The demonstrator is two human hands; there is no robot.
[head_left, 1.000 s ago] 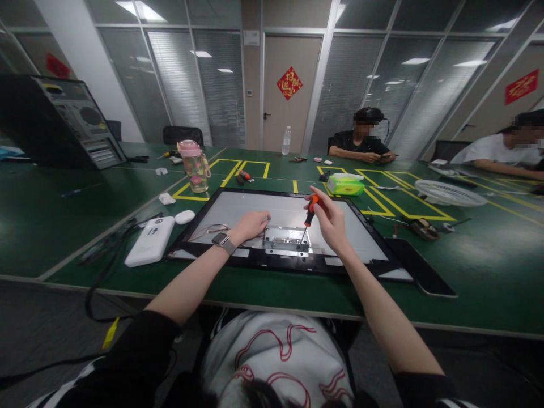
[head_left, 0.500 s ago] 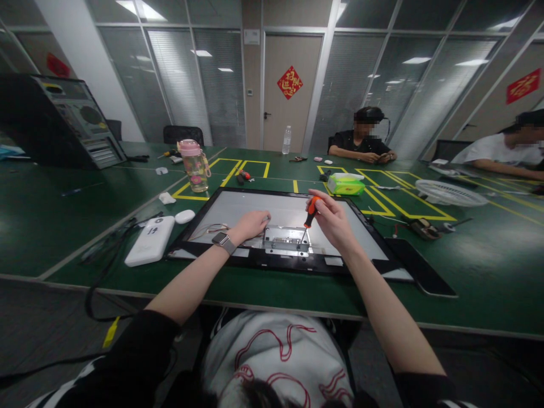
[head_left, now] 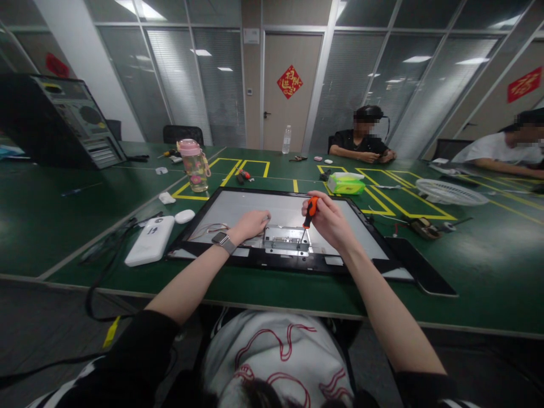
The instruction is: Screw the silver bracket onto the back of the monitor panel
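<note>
A flat display panel (head_left: 250, 204) with a black frame lies on the green table. Near its front edge sits a silver metal bracket (head_left: 287, 240). My right hand (head_left: 334, 222) is closed around the orange-and-black handle of a screwdriver (head_left: 313, 209). Its shaft slants down to the right part of the bracket, where the tip meets the metal. At the bracket's upper left corner is my left hand (head_left: 250, 225), fingers curled together; whatever they hold, if anything, is hidden. Thin wires (head_left: 212, 228) run across the panel beside the left wrist.
To the left lie a white power bank (head_left: 151, 241) and a white case (head_left: 185, 216), with a pink-lidded bottle (head_left: 195, 167) behind. A black phone-like slab (head_left: 420, 266) adjoins the panel's right corner. Beyond are a green tissue pack (head_left: 346, 183), a white fan grille (head_left: 450, 192) and two seated people.
The fingers of my right hand have shifted around the screwdriver handle, and the handle has moved slightly. My left hand stays at the bracket's corner.
</note>
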